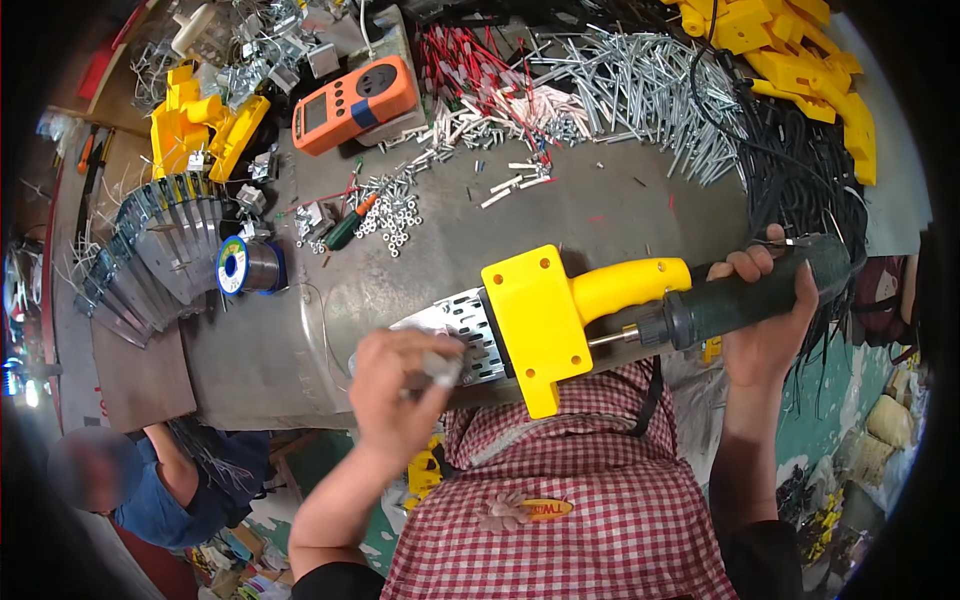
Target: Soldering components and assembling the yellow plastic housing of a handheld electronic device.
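Note:
A yellow plastic tool housing (535, 325) with a handle (635, 285) lies at the near edge of the bench, several screw holes showing on its face. From its left side sticks out a slotted silver metal guard (478, 335). My left hand (390, 385), blurred by motion, is over the guard's near left end with its fingers curled; a greyish thing at the fingertips is too smeared to name. My right hand (765, 320) is wrapped round a dark green electric screwdriver (740, 300). The screwdriver's bit (612, 337) points left, its tip by the housing's right edge, below the handle.
Nuts and screws (395, 210) lie behind, with a small green-handled screwdriver (350, 225), a solder spool (248, 268) and an orange meter (355, 105). Long metal rods (650, 90), black cables (790, 170) and yellow housings (770, 40) fill the far right. Another person (180, 480) is at lower left.

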`<state>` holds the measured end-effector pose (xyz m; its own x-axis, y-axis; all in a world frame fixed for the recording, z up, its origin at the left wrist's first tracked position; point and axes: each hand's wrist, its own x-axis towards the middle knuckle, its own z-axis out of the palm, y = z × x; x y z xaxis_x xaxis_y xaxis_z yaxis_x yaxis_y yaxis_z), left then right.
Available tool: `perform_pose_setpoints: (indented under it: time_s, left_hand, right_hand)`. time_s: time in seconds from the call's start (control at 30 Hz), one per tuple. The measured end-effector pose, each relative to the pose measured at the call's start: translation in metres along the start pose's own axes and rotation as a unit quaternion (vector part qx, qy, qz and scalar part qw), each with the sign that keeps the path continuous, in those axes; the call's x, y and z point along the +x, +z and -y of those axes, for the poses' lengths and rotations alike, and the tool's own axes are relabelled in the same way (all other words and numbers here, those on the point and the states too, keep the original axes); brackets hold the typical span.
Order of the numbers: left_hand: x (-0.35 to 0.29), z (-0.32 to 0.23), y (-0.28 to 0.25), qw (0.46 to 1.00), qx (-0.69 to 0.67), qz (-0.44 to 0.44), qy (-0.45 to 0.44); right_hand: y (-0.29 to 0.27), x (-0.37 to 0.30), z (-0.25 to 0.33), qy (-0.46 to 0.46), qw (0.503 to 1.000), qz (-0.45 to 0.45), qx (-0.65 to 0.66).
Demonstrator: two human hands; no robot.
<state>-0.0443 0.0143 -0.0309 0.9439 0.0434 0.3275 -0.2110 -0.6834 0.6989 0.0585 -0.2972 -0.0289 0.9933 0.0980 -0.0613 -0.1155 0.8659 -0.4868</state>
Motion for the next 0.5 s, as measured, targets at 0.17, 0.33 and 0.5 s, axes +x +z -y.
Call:
perform_pose_setpoints:
  time_s: [0.17,0.33,0.5]
  left_hand:
    - [-0.02,-0.009,0.025,1.0,0.014,-0.017,0.01]
    - [-0.025,-0.009,0.032,0.999,0.028,-0.031,0.024]
    - [-0.028,-0.009,0.035,0.998,0.037,-0.046,0.036]
  right_hand:
    - [-0.002,-0.001,0.001,0.0,1.0,0.0,0.002]
    - [-0.003,-0.003,0.0,-0.002,1.0,-0.017,0.006]
    - [-0.01,-0.005,-0.001,0.005,0.999,-0.029,0.026]
